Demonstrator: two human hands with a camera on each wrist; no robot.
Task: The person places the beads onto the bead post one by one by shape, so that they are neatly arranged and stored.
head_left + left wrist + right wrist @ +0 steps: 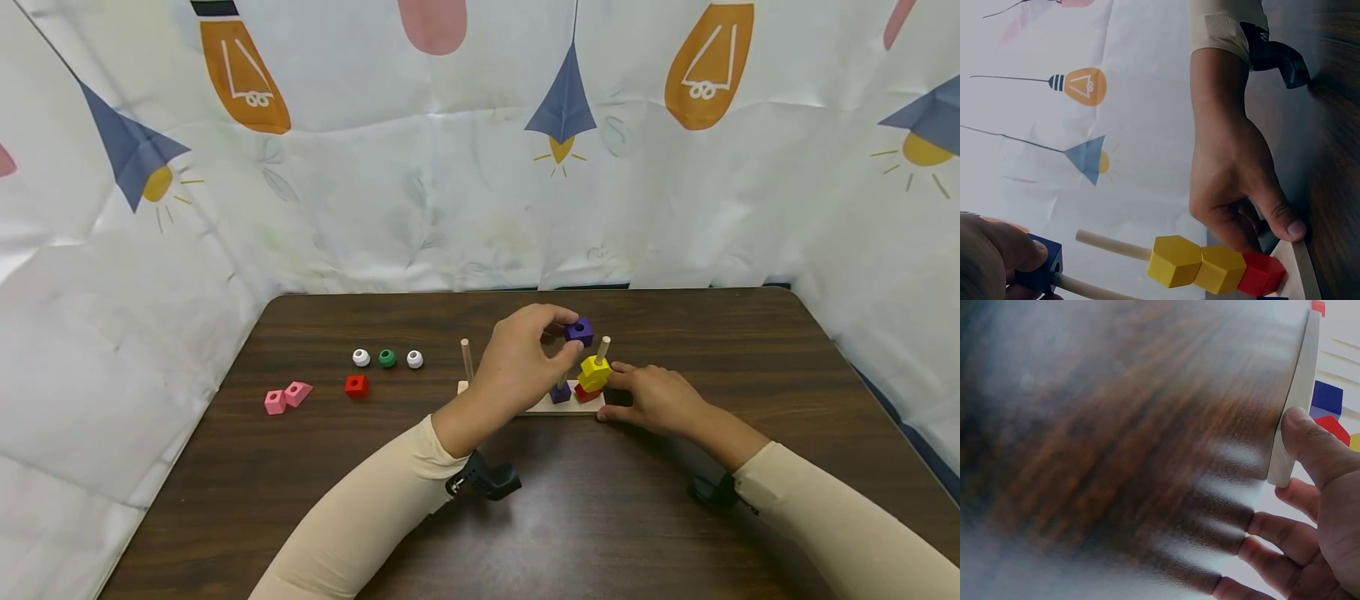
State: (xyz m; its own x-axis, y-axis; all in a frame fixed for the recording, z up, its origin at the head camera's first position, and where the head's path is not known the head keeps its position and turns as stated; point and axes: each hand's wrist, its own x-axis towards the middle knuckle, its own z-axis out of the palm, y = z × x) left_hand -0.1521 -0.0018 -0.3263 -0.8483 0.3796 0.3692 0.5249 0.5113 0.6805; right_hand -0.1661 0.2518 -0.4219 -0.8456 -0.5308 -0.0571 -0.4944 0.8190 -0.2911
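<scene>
My left hand (517, 354) pinches a purple block with a hole (584, 335) between thumb and fingers. In the left wrist view this block (1040, 269) meets the tip of a wooden peg (1094, 289); whether the peg enters the hole I cannot tell. Below, another purple block (560, 395) sits on the wooden base (551, 409). Beside it, the end peg (603, 348) carries two yellow blocks (595, 372) above a red one (585, 395). My right hand (663, 400) grips the base's right end, thumb (1310, 437) on its front edge. The left forearm and hand hide the base's middle.
On the left of the table (247, 500) lie two pink blocks (275, 403), a red cube (357, 387), two white beads (361, 357) and a green bead (387, 358). A bare peg (467, 360) rises at the base's left. Behind hangs a patterned curtain (450, 200).
</scene>
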